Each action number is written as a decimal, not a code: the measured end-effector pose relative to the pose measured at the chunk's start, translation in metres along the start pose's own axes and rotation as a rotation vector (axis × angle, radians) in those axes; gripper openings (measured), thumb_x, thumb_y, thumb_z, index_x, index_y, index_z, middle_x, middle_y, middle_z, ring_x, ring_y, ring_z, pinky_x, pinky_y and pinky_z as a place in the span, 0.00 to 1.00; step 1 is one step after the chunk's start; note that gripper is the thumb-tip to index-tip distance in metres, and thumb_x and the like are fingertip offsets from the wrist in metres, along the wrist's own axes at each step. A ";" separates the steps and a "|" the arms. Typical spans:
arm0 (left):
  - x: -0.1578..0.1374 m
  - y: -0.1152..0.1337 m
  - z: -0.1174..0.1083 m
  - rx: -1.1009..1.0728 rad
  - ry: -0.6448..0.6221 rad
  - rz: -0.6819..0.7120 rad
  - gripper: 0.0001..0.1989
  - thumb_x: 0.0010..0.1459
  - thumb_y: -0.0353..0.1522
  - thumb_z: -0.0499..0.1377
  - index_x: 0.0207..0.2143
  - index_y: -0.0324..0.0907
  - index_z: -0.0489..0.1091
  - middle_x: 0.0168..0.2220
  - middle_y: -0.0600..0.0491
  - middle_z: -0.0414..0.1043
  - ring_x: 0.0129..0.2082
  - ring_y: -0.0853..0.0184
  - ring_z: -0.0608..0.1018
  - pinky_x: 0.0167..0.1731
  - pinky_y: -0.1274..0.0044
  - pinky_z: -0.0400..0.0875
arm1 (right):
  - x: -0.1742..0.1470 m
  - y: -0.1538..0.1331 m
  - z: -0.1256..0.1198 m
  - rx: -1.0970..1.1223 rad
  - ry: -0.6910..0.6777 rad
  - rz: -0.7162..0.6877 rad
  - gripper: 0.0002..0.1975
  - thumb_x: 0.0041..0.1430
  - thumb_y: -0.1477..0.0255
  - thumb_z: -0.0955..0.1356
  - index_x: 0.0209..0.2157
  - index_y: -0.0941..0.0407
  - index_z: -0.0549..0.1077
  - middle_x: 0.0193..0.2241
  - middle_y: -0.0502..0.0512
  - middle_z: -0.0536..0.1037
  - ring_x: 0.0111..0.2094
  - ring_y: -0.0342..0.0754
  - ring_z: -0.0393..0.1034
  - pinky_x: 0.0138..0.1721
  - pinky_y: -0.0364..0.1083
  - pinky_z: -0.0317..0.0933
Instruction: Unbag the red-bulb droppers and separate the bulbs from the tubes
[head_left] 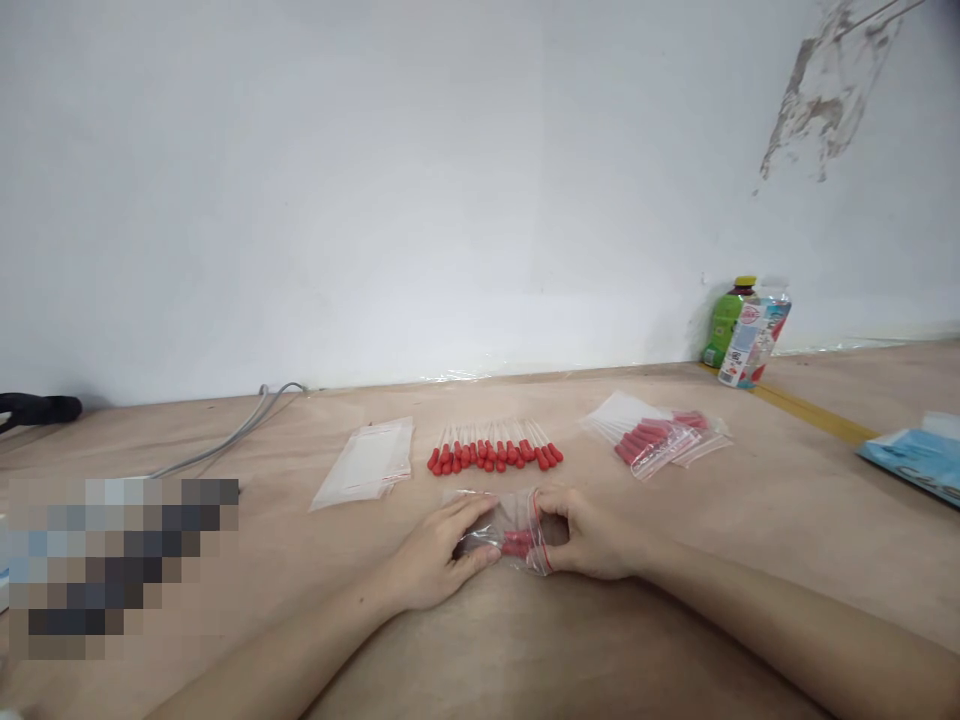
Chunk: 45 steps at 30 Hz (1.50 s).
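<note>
A clear zip bag (517,510) with red-bulbed droppers (516,543) inside lies between my two hands, close to the table surface. My left hand (450,545) grips the bag's left end between thumb and fingers. At the red-lined zip edge on the right, my right hand (589,530) has its thumb and fingers curled on the bag. Just beyond, several loose droppers (491,455) with red bulbs lie in a row, their clear tubes pointing toward the wall. To their left is a stack of flat clear bags (367,462). Filled bags (652,440) with red-bulbed droppers overlap on the right.
Against the wall at right stand a green bottle (721,325) and a printed bottle (756,335). A blue packet (915,460) lies at the right edge. Grey cable (225,440) and a black object (41,408) are at left, near a pixelated patch.
</note>
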<state>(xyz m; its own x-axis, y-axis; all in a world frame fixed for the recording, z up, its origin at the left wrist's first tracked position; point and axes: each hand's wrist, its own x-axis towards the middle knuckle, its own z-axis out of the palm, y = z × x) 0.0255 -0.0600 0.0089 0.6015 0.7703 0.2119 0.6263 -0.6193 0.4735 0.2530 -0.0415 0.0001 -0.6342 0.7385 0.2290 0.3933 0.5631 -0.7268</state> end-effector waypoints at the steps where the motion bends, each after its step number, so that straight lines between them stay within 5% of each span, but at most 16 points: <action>1: 0.000 0.000 0.000 0.001 0.001 0.002 0.24 0.57 0.39 0.52 0.55 0.45 0.55 0.55 0.50 0.60 0.54 0.61 0.63 0.54 0.66 0.57 | -0.001 -0.001 0.001 0.015 0.008 0.020 0.06 0.46 0.70 0.69 0.28 0.56 0.68 0.24 0.47 0.69 0.25 0.41 0.60 0.25 0.39 0.54; 10: 0.000 0.001 -0.001 0.013 -0.011 0.010 0.23 0.57 0.39 0.51 0.55 0.44 0.55 0.54 0.50 0.60 0.53 0.63 0.63 0.53 0.69 0.59 | -0.003 -0.006 0.001 0.127 -0.044 0.051 0.09 0.44 0.70 0.70 0.26 0.57 0.66 0.23 0.46 0.67 0.24 0.39 0.58 0.23 0.38 0.52; 15: -0.001 0.002 -0.002 0.022 -0.009 0.017 0.24 0.57 0.39 0.52 0.55 0.44 0.55 0.55 0.50 0.60 0.54 0.63 0.63 0.53 0.69 0.58 | -0.003 0.004 0.004 0.107 0.086 0.067 0.02 0.49 0.73 0.66 0.27 0.57 0.67 0.22 0.47 0.67 0.23 0.40 0.59 0.24 0.39 0.53; 21: -0.002 -0.003 -0.001 0.075 -0.027 0.028 0.27 0.56 0.42 0.52 0.57 0.45 0.53 0.57 0.51 0.56 0.56 0.61 0.60 0.55 0.67 0.56 | -0.001 0.012 -0.001 0.223 0.130 0.095 0.07 0.51 0.68 0.66 0.31 0.57 0.69 0.24 0.48 0.70 0.24 0.40 0.62 0.25 0.40 0.56; 28: -0.008 0.012 -0.012 0.257 -0.031 -0.022 0.27 0.54 0.43 0.52 0.54 0.44 0.57 0.55 0.46 0.59 0.53 0.56 0.64 0.50 0.65 0.61 | 0.001 0.018 -0.058 0.511 0.117 0.261 0.16 0.46 0.64 0.70 0.35 0.58 0.69 0.28 0.52 0.75 0.26 0.40 0.68 0.30 0.42 0.61; 31: -0.009 0.030 -0.023 0.470 -0.067 -0.117 0.22 0.51 0.47 0.52 0.41 0.41 0.68 0.37 0.45 0.72 0.37 0.54 0.74 0.38 0.62 0.66 | -0.002 0.021 -0.091 0.578 0.255 0.346 0.16 0.42 0.66 0.72 0.34 0.58 0.70 0.27 0.53 0.75 0.24 0.39 0.68 0.27 0.40 0.61; 33: -0.007 0.034 -0.026 0.556 -0.026 -0.142 0.20 0.53 0.47 0.51 0.32 0.40 0.69 0.28 0.48 0.72 0.31 0.56 0.74 0.35 0.62 0.66 | -0.003 0.025 -0.107 0.581 0.360 0.371 0.16 0.43 0.66 0.71 0.34 0.58 0.70 0.28 0.54 0.76 0.24 0.41 0.68 0.25 0.41 0.62; 38: 0.004 0.012 -0.016 0.325 0.108 0.189 0.15 0.60 0.34 0.45 0.47 0.41 0.65 0.50 0.48 0.65 0.51 0.62 0.66 0.50 0.69 0.61 | 0.002 0.051 -0.106 0.268 0.736 0.143 0.14 0.48 0.67 0.67 0.38 0.56 0.68 0.35 0.56 0.76 0.35 0.46 0.71 0.37 0.45 0.65; 41: 0.008 0.004 -0.010 0.228 -0.074 0.322 0.21 0.60 0.36 0.46 0.56 0.45 0.55 0.58 0.52 0.54 0.59 0.64 0.54 0.57 0.69 0.51 | 0.007 0.070 -0.087 -0.102 0.768 0.017 0.12 0.53 0.67 0.64 0.40 0.56 0.68 0.37 0.56 0.75 0.39 0.48 0.70 0.42 0.49 0.64; 45: 0.008 0.011 -0.011 0.245 -0.292 0.279 0.26 0.60 0.42 0.46 0.59 0.49 0.45 0.62 0.53 0.42 0.61 0.61 0.47 0.58 0.62 0.42 | 0.012 0.082 -0.064 -0.401 0.665 -0.068 0.13 0.56 0.71 0.60 0.41 0.56 0.70 0.39 0.56 0.75 0.40 0.49 0.69 0.43 0.50 0.63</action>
<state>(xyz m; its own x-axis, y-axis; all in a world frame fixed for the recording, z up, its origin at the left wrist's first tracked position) 0.0318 -0.0586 0.0255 0.8560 0.5157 0.0370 0.4980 -0.8415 0.2096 0.3204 0.0372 -0.0151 -0.1826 0.6931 0.6973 0.6587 0.6128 -0.4366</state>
